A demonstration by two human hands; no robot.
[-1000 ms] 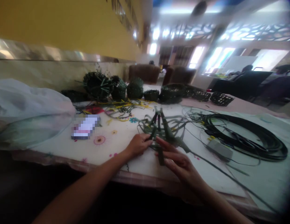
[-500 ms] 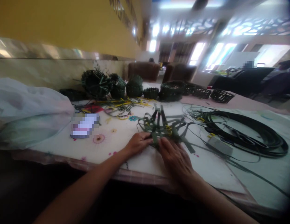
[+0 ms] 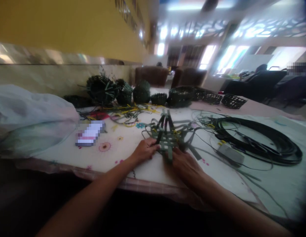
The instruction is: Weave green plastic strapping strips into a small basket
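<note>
A partly woven basket (image 3: 167,142) of flat dark green straps lies on the table in front of me, its loose strap ends fanning out and looping at the far side and both sides. Small yellow ties show on the weave. My left hand (image 3: 146,149) is closed on the basket's left near edge, thumb and fingers pinching a strap there. On the near right edge, my right hand (image 3: 183,161) has its fingers curled round the straps; the fingertips are partly hidden. One short strap end points toward me between the hands.
A coil of dark strapping (image 3: 291,151) lies right, beside a grey block (image 3: 230,154). Finished-looking green baskets (image 3: 181,96) line the back. A phone (image 3: 90,133) and a white plastic bag (image 3: 32,105) are left. Strap scraps (image 3: 128,110) lie behind; people sit in the background.
My right hand, laid flatter over the near edge before, has drawn slightly down and right with fingers curled in. More of the weave shows. My left hand has barely moved.
</note>
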